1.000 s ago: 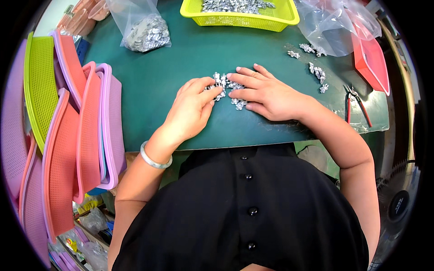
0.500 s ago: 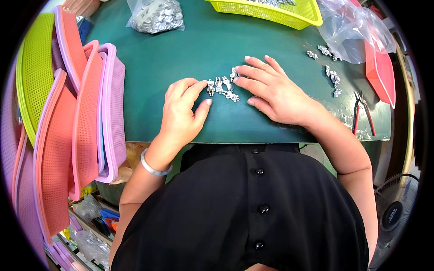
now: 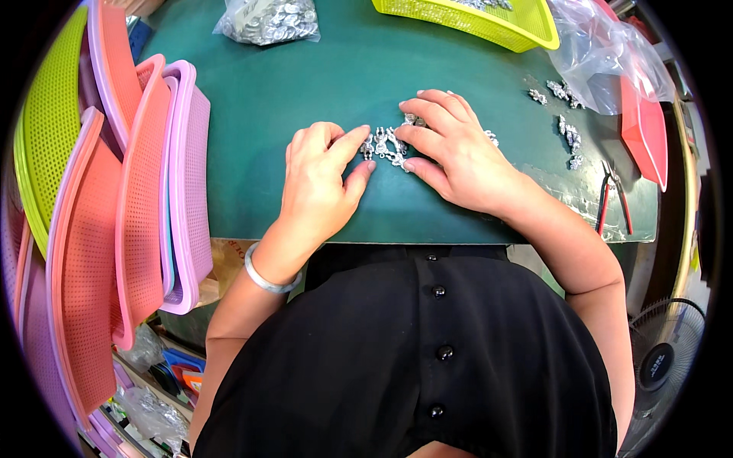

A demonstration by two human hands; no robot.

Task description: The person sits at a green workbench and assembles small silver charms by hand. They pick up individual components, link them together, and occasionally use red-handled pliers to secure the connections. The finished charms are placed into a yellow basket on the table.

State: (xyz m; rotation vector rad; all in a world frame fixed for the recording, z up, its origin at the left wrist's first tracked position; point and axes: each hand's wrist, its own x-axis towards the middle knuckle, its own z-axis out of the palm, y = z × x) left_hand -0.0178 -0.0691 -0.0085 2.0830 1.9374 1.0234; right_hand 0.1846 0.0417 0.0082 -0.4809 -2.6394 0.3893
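Small silver figure-shaped metal charms (image 3: 381, 140) lie in a tight cluster on the green tabletop in front of me. My left hand (image 3: 322, 179) is at their left side, thumb and forefinger closed about the two ends of the leftmost charm (image 3: 368, 146). Over the cluster's right side spreads my right hand (image 3: 462, 153), fingers apart and slightly bent. Its fingertips touch or cover a charm (image 3: 413, 120) at the far side, and its thumb tip is beside the lower charms. Another charm (image 3: 491, 137) peeks out beyond the right hand.
Stacked plastic baskets (image 3: 145, 198) stand at the left. A clear bag of silver pieces (image 3: 271, 21) and a yellow-green basket (image 3: 466, 23) lie at the back. On the right are more charms (image 3: 569, 133), red-handled pliers (image 3: 613, 200), a red tray (image 3: 644, 137) and a fan (image 3: 660, 366).
My left hand has moved right, its thumb and forefinger now around the leftmost charm. The right hand has shifted slightly, and a charm now shows beyond it. The whole view has shifted a little.
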